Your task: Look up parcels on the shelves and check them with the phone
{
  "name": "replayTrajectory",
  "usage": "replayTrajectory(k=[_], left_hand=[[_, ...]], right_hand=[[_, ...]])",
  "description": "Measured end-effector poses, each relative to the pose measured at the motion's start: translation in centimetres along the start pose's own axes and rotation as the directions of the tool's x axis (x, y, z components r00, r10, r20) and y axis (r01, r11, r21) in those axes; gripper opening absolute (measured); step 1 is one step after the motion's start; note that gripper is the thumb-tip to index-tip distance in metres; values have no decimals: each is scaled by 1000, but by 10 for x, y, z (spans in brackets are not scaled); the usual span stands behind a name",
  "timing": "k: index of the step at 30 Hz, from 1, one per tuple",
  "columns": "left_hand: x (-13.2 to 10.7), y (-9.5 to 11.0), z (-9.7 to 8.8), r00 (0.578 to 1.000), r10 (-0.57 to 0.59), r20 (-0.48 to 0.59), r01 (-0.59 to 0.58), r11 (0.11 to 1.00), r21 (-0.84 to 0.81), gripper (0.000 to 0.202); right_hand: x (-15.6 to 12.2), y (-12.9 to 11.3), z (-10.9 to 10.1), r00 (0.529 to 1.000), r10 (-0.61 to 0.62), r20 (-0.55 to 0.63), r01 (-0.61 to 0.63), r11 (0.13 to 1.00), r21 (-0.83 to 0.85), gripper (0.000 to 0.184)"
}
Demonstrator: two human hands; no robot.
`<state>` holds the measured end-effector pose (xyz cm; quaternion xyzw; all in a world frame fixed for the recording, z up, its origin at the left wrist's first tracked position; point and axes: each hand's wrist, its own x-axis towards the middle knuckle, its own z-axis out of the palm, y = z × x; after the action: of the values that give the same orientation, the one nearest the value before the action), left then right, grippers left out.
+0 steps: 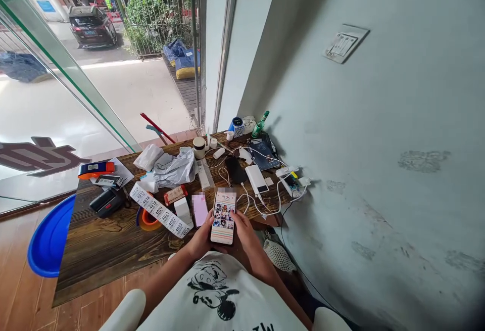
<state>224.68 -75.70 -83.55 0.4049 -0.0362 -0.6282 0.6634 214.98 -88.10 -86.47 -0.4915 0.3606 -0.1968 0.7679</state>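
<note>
Between my two hands a smartphone [223, 220] is held upright, its lit screen showing the time over a grid of small pictures. My left hand [202, 237] grips its left edge with the thumb along the side. On the right edge my right hand [244, 230] is closed round it, thumb at the screen. Just left of the phone lies a pink card-like thing [200, 210], partly blurred. A strip of numbered labels [161, 210] runs across a roll of tape [147, 218]. A white box [183, 211] sits beside the strip.
On the wooden table [102, 250] are a grey plastic bag [178, 168], a power bank [256, 179], a black phone [235, 170], white cables and a power strip [291, 182]. A green bottle [259, 126] stands at the back by the wall. A blue tub [45, 242] is on the floor.
</note>
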Motion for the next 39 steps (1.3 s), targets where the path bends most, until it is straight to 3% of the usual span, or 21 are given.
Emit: replayTrajectory(k=[3, 7, 14, 20, 24, 28, 39], left_hand=[[-3, 1, -2, 1000, 5, -17, -5, 1000, 15, 88], [-4, 0, -6, 998, 41, -39, -41, 999, -4, 87], [-6, 0, -9, 999, 47, -16, -47, 999, 2, 88], [-8, 3, -12, 998, 51, -29, -50, 998, 30, 92], [-10, 3, -12, 997, 15, -78, -11, 999, 49, 108], [-12, 3, -11, 998, 40, -51, -36, 996, 87, 120], [-11, 4, -8, 994, 108, -13, -104, 982, 158, 119]], right_hand=[[-1, 3, 10, 998, -23, -54, 24, 1000, 19, 38], [-10, -2, 17, 998, -51, 21, 50, 998, 29, 29], [-21, -15, 17, 975, -119, 188, 124, 992, -13, 52], [-23, -16, 18, 948, -185, 260, 201, 979, -38, 62], [-25, -17, 17, 942, -167, 291, 186, 982, -37, 60], [-27, -19, 16, 940, -134, 315, 151, 988, -30, 61], [-26, -15, 13, 940, -111, 321, 97, 994, 58, 54]])
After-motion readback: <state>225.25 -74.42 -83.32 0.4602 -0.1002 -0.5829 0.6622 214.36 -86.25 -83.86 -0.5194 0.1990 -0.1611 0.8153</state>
